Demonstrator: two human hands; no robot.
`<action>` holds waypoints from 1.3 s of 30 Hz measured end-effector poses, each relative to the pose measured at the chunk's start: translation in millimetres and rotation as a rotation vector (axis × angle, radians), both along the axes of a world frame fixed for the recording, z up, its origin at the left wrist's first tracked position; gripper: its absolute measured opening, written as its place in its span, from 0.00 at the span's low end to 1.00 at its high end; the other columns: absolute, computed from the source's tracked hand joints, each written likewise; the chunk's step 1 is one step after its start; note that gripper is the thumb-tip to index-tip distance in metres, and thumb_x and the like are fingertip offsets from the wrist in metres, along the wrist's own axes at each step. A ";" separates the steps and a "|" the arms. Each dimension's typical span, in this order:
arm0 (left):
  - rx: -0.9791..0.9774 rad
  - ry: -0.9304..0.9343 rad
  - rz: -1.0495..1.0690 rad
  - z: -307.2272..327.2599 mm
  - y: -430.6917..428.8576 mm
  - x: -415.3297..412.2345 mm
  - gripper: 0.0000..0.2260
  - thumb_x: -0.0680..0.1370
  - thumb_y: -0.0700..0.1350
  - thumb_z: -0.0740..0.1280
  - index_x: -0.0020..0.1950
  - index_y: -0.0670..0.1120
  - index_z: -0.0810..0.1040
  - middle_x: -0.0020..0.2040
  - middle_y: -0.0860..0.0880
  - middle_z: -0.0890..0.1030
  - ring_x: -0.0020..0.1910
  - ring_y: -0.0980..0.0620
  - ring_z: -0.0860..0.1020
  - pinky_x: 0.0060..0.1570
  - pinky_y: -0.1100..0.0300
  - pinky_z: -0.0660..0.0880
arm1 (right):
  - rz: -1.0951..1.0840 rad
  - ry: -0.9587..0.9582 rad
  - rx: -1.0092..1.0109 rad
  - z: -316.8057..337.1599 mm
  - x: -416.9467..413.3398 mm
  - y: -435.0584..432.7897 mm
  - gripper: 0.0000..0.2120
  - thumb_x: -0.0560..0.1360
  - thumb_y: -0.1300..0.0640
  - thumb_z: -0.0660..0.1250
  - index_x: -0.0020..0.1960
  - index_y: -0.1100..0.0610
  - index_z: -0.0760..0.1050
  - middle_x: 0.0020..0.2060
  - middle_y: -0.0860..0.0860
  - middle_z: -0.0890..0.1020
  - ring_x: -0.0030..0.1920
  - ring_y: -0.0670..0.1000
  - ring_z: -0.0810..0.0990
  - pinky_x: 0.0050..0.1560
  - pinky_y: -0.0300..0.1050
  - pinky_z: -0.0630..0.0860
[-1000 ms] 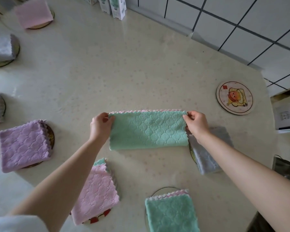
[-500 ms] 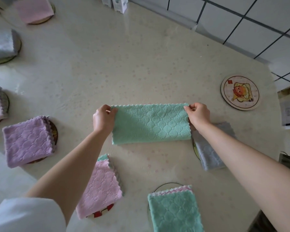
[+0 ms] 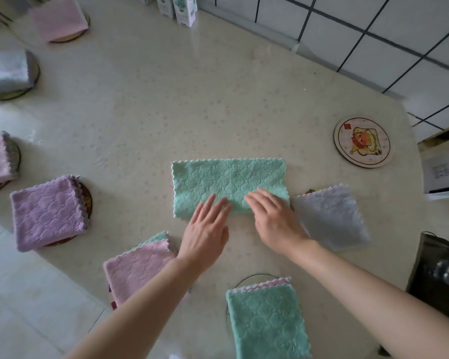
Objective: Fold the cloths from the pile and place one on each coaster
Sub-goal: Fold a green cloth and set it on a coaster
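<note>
Flat, fingers spread, left hand (image 3: 205,230) and right hand (image 3: 274,218) on one half-folded green cloth (image 3: 228,185); seven covered coasters, one bare coaster (image 3: 362,142)

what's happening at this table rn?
A person is folding cloths and putting one on each coaster. Both hands, left hand and right hand, lie flat and open on a green cloth folded into a strip mid-table. Folded cloths cover the other coasters in view; the cartoon coaster at right is bare.
</note>
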State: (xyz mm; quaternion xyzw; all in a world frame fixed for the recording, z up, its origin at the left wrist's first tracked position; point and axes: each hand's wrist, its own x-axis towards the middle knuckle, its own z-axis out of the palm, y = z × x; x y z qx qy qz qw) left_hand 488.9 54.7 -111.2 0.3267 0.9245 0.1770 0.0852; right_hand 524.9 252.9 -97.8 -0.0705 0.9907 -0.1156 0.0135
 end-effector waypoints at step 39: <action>-0.130 -0.057 0.005 11.3 -5.8 16.2 0.32 0.78 0.52 0.63 0.78 0.46 0.54 0.77 0.47 0.56 0.77 0.47 0.51 0.75 0.53 0.49 | 0.050 -0.035 -0.111 28.2 32.5 -27.0 0.13 0.72 0.68 0.63 0.57 0.64 0.75 0.45 0.57 0.81 0.46 0.56 0.79 0.46 0.49 0.78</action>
